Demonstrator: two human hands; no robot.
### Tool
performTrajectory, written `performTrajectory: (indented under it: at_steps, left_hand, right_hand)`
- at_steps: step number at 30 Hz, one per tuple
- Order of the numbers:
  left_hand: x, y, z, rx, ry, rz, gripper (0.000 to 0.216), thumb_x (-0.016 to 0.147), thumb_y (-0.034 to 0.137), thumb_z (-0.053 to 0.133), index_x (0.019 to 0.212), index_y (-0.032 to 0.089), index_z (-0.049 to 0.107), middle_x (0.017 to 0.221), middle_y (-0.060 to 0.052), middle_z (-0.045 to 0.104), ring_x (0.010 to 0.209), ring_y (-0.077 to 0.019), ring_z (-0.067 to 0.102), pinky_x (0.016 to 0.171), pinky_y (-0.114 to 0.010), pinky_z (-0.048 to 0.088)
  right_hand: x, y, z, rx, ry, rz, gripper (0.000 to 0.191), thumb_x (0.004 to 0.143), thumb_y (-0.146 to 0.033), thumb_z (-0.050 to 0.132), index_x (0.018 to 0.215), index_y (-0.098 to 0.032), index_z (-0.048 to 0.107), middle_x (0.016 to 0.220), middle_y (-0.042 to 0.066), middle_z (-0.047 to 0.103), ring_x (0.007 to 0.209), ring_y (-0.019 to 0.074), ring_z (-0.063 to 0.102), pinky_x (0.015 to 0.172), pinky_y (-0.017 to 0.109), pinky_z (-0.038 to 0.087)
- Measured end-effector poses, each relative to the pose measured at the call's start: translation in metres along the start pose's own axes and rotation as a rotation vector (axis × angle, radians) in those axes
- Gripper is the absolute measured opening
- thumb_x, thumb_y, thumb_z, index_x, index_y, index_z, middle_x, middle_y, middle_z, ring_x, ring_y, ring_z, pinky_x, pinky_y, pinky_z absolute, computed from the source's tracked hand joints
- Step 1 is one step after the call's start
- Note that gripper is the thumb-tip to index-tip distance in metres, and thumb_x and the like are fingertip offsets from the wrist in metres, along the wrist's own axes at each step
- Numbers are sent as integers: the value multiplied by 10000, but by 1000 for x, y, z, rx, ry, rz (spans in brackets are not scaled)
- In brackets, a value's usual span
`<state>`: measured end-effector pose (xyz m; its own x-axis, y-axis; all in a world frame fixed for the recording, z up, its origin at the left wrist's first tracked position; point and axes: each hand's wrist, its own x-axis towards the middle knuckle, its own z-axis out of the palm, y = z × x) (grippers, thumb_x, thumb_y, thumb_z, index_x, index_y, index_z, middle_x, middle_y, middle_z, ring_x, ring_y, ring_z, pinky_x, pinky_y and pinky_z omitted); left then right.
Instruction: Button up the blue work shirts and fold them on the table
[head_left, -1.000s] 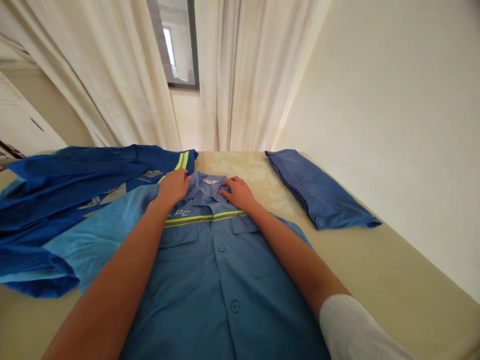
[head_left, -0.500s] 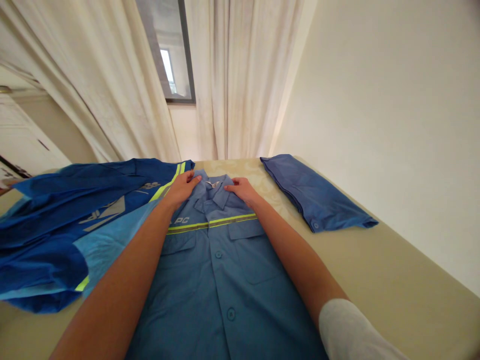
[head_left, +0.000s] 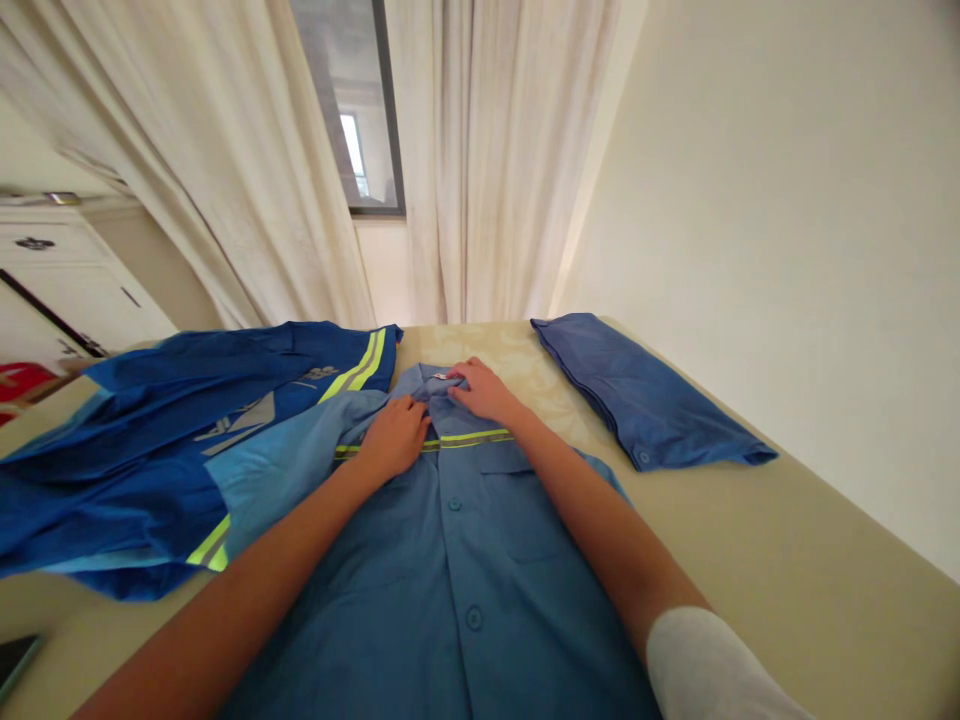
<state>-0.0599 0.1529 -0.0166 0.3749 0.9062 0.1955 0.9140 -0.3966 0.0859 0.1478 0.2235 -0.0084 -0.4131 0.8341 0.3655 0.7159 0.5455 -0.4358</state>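
A blue button-front work shirt (head_left: 397, 600) lies front up before me, collar at the far end, with a yellow and grey reflective stripe across its chest. My left hand (head_left: 394, 440) is closed on the cloth just below the collar, by the front opening, covering the chest lettering. At the right side of the collar, my right hand (head_left: 486, 392) pinches the fabric between thumb and fingers. Both forearms reach over the shirt, and its sleeve ends are partly hidden.
A dark blue jacket (head_left: 157, 490) with reflective bands lies at left beside the shirt. Folded blue trousers (head_left: 637, 390) rest at right near the wall. A dark flat object (head_left: 16, 660) is at the lower left. Curtains (head_left: 502, 170) hang behind the bed-like surface (head_left: 720, 560).
My left hand has moved from the left collar point down and inward to the front opening. My right hand has stayed at the collar. The view has shifted slightly left.
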Motion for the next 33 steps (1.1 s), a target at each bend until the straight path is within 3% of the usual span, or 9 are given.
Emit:
performTrajectory:
  at_steps: [2,4,10,15,19,23,27,30,33]
  left_hand:
    - [-12,4,11,-59,63,13,415,1037,322,399,1293,133,666,1359,-188,663,1269,-324,596,1100,-461,455]
    - [-20,8,19,-145,112,18,475,1031,300,390,1420,104,583,1477,-204,597,1353,-328,552,1145,-477,428]
    - [-23,17,24,-311,118,2,680,981,194,383,1631,40,262,1362,-257,660,1233,-313,643,1072,-476,483]
    - [-24,17,27,-276,165,-60,830,899,104,428,1672,75,127,1373,-231,666,1280,-306,618,1097,-474,451]
    - [-26,16,23,-249,121,-1,795,898,91,423,1664,102,213,1397,-200,664,1308,-285,602,1145,-460,415]
    - [-25,19,17,-231,118,13,613,911,88,415,1503,176,548,1482,-145,623,1401,-270,544,1188,-452,387]
    - [-24,21,17,-189,154,-92,521,946,142,419,1427,127,619,1479,-172,623,1380,-285,567,1180,-458,411]
    - [-26,23,18,-96,202,-127,470,948,198,467,1370,160,669,1569,-159,539,1432,-323,505,1178,-494,410]
    - [-28,25,15,-55,227,-109,441,942,210,487,1324,198,707,1571,-137,539,1420,-339,497,1149,-510,430]
  right_hand:
    - [0,-5,3,-18,-146,-91,156,865,-147,763,1013,-187,735,1065,81,657,1013,216,626,955,328,477]
    - [1,-7,3,-50,-182,-98,116,856,-124,769,953,-184,744,1040,76,671,993,219,631,939,331,477]
    - [5,-7,-7,6,-141,-88,103,900,-128,728,987,-184,729,960,40,693,935,190,632,892,307,469]
    - [-5,-11,19,-43,-113,-92,50,929,-157,719,975,-162,701,1014,63,664,931,187,624,896,315,478]
    - [-8,-10,27,52,-18,9,173,900,-172,741,1064,-167,683,1123,66,644,819,145,621,861,311,507]
    - [4,-18,-15,162,185,20,241,916,-127,628,1150,-180,658,1180,73,652,817,134,648,841,294,521]
    - [-1,-31,-76,135,356,30,186,989,-215,536,1131,-199,654,1062,57,710,829,160,662,782,282,513]
    - [-32,-24,-104,-30,206,96,126,992,-279,590,1031,-209,687,951,58,732,825,191,674,801,313,500]
    - [-83,1,-115,-186,44,258,163,938,-361,712,918,-198,715,933,131,737,879,260,693,827,377,496]
